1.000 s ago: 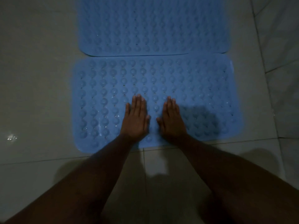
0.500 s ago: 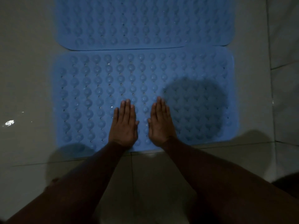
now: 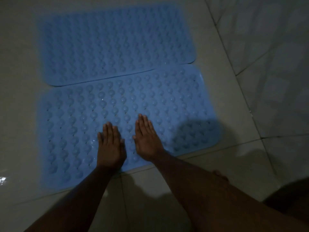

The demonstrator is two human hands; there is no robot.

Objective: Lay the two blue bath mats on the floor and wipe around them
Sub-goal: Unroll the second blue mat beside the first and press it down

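Note:
Two blue bath mats with rows of round bumps lie flat on the tiled floor, edge to edge. The near mat [image 3: 80, 124] spans the middle of the view; the far mat [image 3: 113, 46] lies behind it, its near edge slightly over the near mat's far edge. My left hand [image 3: 111, 145] rests palm down on the near mat close to its front edge, fingers straight and together. My right hand [image 3: 147, 138] lies flat beside it, a small gap between them. Neither hand holds anything.
Pale glossy floor tiles [image 3: 250, 101] with dark grout lines surround the mats. A bright wet glint [image 3: 3, 180] shows at the left edge. Toes of a foot [image 3: 220, 175] peek from behind my right forearm. A dark shape [image 3: 291, 196] sits at the lower right.
The view has tilted and swung, so the mats now slant. Both hands stay flat on the near mat near its front edge, a little farther apart than before.

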